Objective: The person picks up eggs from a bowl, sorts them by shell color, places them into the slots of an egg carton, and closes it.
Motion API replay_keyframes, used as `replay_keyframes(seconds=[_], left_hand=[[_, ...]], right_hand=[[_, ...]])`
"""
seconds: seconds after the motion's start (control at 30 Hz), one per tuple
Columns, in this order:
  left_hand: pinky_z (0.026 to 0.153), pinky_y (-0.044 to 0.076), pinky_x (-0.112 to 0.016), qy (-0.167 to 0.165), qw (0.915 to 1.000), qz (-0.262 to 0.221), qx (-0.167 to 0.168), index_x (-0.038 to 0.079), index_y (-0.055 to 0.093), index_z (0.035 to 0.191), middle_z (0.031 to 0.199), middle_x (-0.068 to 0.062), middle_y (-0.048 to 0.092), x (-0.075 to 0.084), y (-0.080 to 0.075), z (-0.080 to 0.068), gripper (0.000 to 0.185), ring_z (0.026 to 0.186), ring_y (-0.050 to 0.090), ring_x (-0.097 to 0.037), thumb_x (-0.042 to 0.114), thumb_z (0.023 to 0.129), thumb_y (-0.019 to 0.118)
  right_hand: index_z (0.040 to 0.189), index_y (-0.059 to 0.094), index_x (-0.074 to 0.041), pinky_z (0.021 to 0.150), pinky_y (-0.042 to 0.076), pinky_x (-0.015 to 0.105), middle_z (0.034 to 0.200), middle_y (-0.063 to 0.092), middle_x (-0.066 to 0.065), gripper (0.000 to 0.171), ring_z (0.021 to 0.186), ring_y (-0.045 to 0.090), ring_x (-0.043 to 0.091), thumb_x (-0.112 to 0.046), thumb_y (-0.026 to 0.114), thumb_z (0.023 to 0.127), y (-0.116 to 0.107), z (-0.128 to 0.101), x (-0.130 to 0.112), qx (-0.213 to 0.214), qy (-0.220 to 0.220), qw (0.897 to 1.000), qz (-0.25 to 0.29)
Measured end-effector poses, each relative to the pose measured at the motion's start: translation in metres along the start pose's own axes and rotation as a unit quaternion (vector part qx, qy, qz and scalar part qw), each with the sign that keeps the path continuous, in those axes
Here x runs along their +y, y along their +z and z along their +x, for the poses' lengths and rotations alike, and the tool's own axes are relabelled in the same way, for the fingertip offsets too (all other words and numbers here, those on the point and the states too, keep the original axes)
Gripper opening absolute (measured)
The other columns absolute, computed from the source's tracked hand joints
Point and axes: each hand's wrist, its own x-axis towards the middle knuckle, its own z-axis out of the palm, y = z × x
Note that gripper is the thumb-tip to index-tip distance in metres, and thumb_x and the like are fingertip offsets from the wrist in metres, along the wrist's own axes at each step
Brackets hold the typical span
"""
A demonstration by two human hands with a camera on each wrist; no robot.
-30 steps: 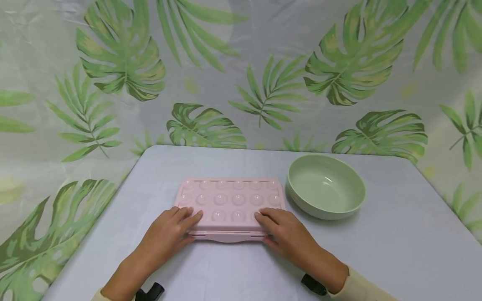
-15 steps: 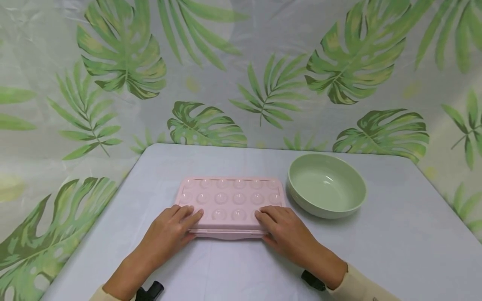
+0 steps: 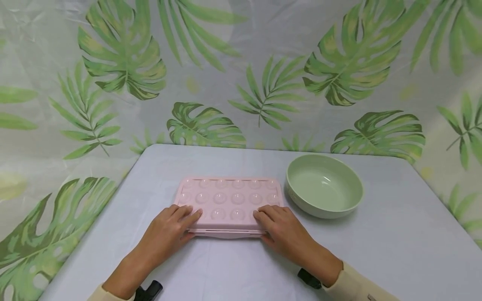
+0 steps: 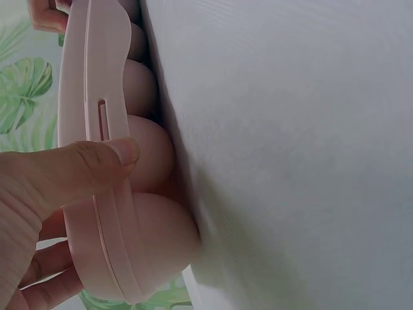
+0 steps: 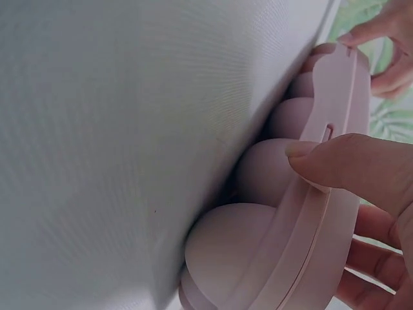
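At the left of the bench [image 3: 113, 234] we see the left hand [image 3: 167, 234] gripping the near left corner of the pink egg tray [image 3: 229, 200]. Its fingers [image 3: 188, 214] lie curled over the lid, and the left wrist view shows the thumb [image 4: 77, 171] pressed against the front edge, beside a narrow slot, so the hand is clamped on the tray.

The tray sits flat on the bench at centre, lid closed, with three rows of round domes on top. In both wrist views we see the rounded cups of its underside resting on the bench surface.

The right hand [image 3: 284, 230] grips the near right corner of the tray in the same manner. Its fingers [image 3: 269, 214] curl over the lid, and the right wrist view shows the thumb [image 5: 342, 165] set against the front edge just below a slot. This hand is also clamped on the tray.

To the right, just beside the tray's far right corner, stands a green bowl [image 3: 324, 186], upright.

Behind the bench hangs a backdrop [image 3: 241, 75] printed with green leaves.
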Motion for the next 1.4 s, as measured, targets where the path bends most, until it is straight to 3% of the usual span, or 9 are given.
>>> replay_keyframes(seconds=[0.37, 0.73, 1.1, 1.4], left_hand=[[0.072, 0.053, -0.037, 0.003, 0.9997, -0.005, 0.025, 0.013, 0.072, 0.113, 0.104, -0.009, 0.066, 0.002, 0.003, 0.002, 0.056, 0.086, 0.058, -0.024, 0.019, 0.060, 0.090], [0.071, 0.054, -0.037, 0.010, 0.9998, -0.005, 0.016, 0.013, 0.072, 0.113, 0.105, -0.009, 0.066, 0.002, 0.003, 0.010, 0.055, 0.087, 0.059, -0.024, 0.018, 0.062, 0.090], [0.068, 0.056, -0.038, -0.028, 0.9988, -0.021, -0.034, 0.017, 0.071, 0.118, 0.110, -0.008, 0.067, -0.004, 0.000, 0.014, 0.057, 0.094, 0.063, -0.024, 0.018, 0.063, 0.089], [0.072, 0.055, -0.039, -0.058, 0.9955, -0.046, -0.060, 0.020, 0.075, 0.111, 0.104, -0.005, 0.070, -0.008, -0.010, 0.022, 0.045, 0.092, 0.066, -0.023, 0.023, 0.068, 0.087]], right_hand=[[0.110, 0.062, -0.010, 0.076, 0.046, 0.037, 0.106, 0.060, 0.000, 0.047, 0.099, 0.058, 0.020, -0.010, 0.082, 0.067, 0.001, 0.000, 0.001, 0.004, 0.000, 1.000, -0.019], [0.108, 0.060, -0.012, 0.076, 0.047, 0.037, 0.105, 0.059, -0.001, 0.045, 0.097, 0.057, 0.019, -0.008, 0.079, 0.068, 0.000, -0.002, 0.002, 0.001, 0.018, 0.999, -0.029], [0.103, 0.058, -0.013, 0.070, 0.046, 0.036, 0.100, 0.057, -0.002, 0.042, 0.091, 0.057, 0.019, -0.011, 0.080, 0.068, 0.002, 0.001, -0.004, -0.001, 0.024, 0.998, -0.051], [0.107, 0.059, -0.012, 0.074, 0.047, 0.036, 0.104, 0.058, -0.001, 0.044, 0.095, 0.057, 0.019, -0.010, 0.081, 0.069, 0.000, 0.001, -0.008, -0.005, 0.027, 0.999, -0.046]])
